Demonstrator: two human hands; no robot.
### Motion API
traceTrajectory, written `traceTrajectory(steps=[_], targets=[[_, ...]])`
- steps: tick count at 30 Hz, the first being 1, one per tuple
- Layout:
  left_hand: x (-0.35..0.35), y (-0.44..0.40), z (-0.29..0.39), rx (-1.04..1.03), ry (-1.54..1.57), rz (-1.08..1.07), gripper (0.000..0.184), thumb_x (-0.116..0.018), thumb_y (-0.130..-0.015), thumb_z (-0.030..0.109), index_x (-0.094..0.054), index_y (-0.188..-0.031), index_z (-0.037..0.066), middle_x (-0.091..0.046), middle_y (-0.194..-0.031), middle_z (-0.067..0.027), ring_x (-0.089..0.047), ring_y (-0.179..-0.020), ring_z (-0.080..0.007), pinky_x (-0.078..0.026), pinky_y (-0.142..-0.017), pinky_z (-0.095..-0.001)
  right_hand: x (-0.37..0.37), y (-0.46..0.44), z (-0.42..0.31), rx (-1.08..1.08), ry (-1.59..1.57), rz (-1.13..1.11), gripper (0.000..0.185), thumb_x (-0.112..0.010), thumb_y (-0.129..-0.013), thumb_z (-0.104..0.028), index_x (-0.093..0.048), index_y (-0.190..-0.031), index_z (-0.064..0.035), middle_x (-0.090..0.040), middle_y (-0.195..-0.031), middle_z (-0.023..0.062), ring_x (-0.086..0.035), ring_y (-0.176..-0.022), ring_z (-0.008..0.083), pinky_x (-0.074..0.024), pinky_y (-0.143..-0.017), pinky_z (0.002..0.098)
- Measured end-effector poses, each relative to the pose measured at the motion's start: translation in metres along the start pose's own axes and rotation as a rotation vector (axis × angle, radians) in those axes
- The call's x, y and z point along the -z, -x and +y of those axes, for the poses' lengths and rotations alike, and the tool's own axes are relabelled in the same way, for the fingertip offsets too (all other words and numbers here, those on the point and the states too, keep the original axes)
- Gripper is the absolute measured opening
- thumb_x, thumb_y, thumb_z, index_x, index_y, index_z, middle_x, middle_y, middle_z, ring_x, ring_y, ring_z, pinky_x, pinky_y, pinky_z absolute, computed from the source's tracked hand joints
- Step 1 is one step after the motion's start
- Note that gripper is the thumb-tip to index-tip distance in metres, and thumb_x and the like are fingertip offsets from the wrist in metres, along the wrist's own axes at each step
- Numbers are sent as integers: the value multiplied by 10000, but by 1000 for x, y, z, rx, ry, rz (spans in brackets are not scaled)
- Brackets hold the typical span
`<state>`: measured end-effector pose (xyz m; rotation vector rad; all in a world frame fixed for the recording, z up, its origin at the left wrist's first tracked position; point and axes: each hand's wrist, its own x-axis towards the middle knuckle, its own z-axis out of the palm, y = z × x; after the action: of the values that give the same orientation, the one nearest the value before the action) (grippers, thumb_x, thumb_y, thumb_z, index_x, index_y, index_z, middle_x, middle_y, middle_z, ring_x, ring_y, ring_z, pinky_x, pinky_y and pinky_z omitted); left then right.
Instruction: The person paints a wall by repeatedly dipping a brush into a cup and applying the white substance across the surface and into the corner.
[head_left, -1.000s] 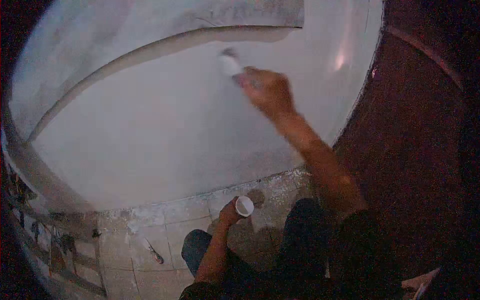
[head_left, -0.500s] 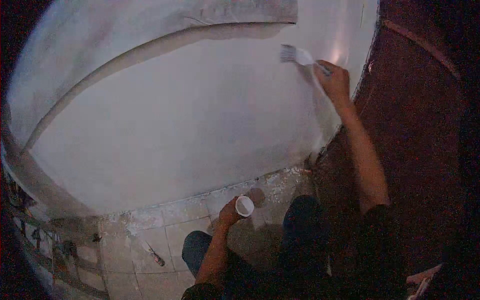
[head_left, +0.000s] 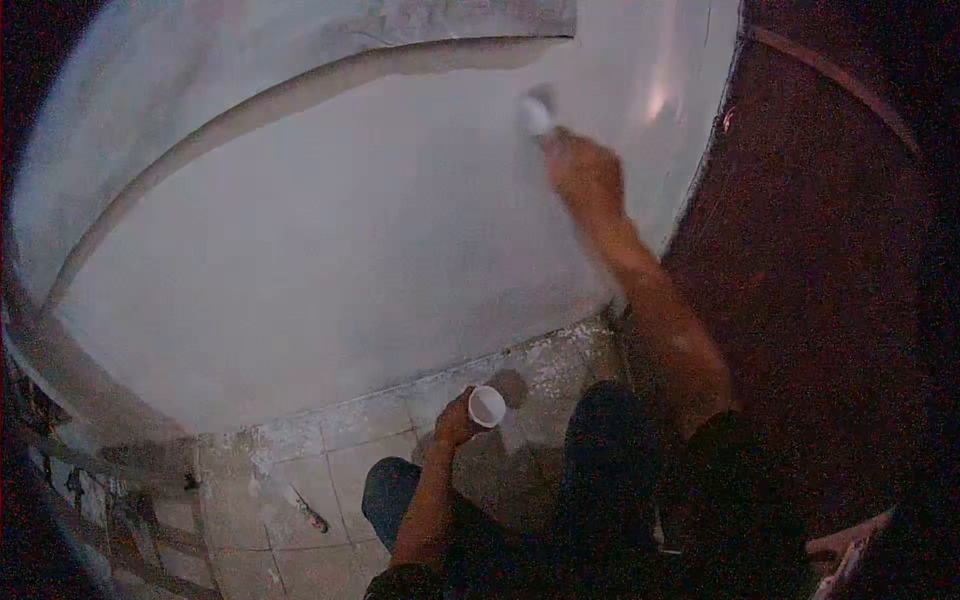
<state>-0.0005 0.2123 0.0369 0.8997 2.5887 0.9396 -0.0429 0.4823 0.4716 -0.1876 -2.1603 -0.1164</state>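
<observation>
My right hand (head_left: pixel 588 180) is closed on the handle of a paint brush (head_left: pixel 537 112), raised in front of the upper right part of a pale wall (head_left: pixel 300 240). Motion blurs the brush head, so whether its bristles touch the surface cannot be made out. Low in the view, my left hand (head_left: pixel 457 420) grips a small white cup (head_left: pixel 487 407) by its left side, with the cup's mouth facing up. The cup's contents look whitish and are hard to tell.
A scraper-like tool (head_left: pixel 312 512) lies on the tiled floor (head_left: pixel 300 470), left of my knees. White spatters mark the tiles along the wall's foot. A rack-like frame (head_left: pixel 130 545) stands at the lower left. Dark reddish ground (head_left: pixel 820 280) lies to the right.
My right hand and the brush first swept right along the wall, then came back left. My left hand still has the cup in nearly the same place.
</observation>
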Motion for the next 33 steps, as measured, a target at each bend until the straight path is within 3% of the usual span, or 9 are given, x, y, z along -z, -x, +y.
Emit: traceTrajectory(steps=[7,13,21,23,25,27,28,31,33], targets=[[-29,-15,-27,-158,32,52,1070,-959,-584,458,-463,-1457,87,-627,-1363,-181,-610,-1237,-401,-513,-1023,-496,15,33,-86,296,-547,7,305,-708,-941,-275,-746,-1135,-42,-758,-932,186,-744,-776,322,-606,-742,426],[4,3,12,-5,180,-18,960,-941,-648,397,-493,-1431,70,-618,-1371,-190,-603,-1254,-367,-505,-1037,-467,21,16,51,-22,-525,-49,392,-728,-920,-352,-751,-1145,-32,-742,-1081,221,-752,-934,323,-584,-852,389],[7,3,4,-75,148,-31,900,-922,-679,364,-491,-1417,83,-630,-1355,-175,-608,-1238,-389,-513,-1021,-483,-22,-8,313,-100,125,61,406,-670,-946,-353,-707,-1197,-35,-751,-980,198,-741,-907,341,-578,-826,434],[18,7,5,-35,135,-50,905,-924,-676,361,-490,-1419,82,-631,-1353,-174,-607,-1240,-387,-515,-1019,-484,-18,0,309,6,358,29,410,-656,-953,-356,-692,-1202,-32,-747,-953,194,-736,-894,342,-575,-814,451],[27,7,19,46,121,-91,914,-928,-671,355,-487,-1423,81,-635,-1348,-174,-605,-1245,-385,-518,-1015,-486,18,19,226,-303,234,-118,343,-616,-977,-320,-683,-1156,-35,-728,-940,188,-720,-868,342,-570,-796,459],[22,6,34,122,118,-141,923,-932,-666,349,-484,-1427,80,-638,-1344,-173,-603,-1249,-383,-520,-1011,-488,-24,52,202,-248,-168,-131,267,-579,-993,-263,-682,-1133,-60,-724,-969,175,-699,-823,377,-577,-748,471],[17,4,37,117,118,-149,923,-932,-666,349,-484,-1427,80,-638,-1344,-173,-603,-1249,-383,-520,-1011,-488,-73,75,204,150,233,-35,242,-562,-994,-225,-665,-1132,-54,-701,-868,154,-682,-734,353,-574,-648,462],[2,4,30,3,151,-130,936,-933,-671,359,-475,-1432,66,-638,-1340,-181,-612,-1235,-386,-526,-1003,-495,-102,120,100,457,14,78,181,-606,-959,-145,-671,-1080,-27,-612,-702,75,-635,-591,262,-532,-491,420],[0,6,23,-66,161,-123,944,-934,-674,365,-469,-1435,57,-638,-1337,-187,-618,-1225,-388,-529,-998,-499,-86,142,29,308,-271,68,255,-685,-926,-146,-684,-1161,-47,-625,-707,84,-636,-573,270,-548,-507,425]])
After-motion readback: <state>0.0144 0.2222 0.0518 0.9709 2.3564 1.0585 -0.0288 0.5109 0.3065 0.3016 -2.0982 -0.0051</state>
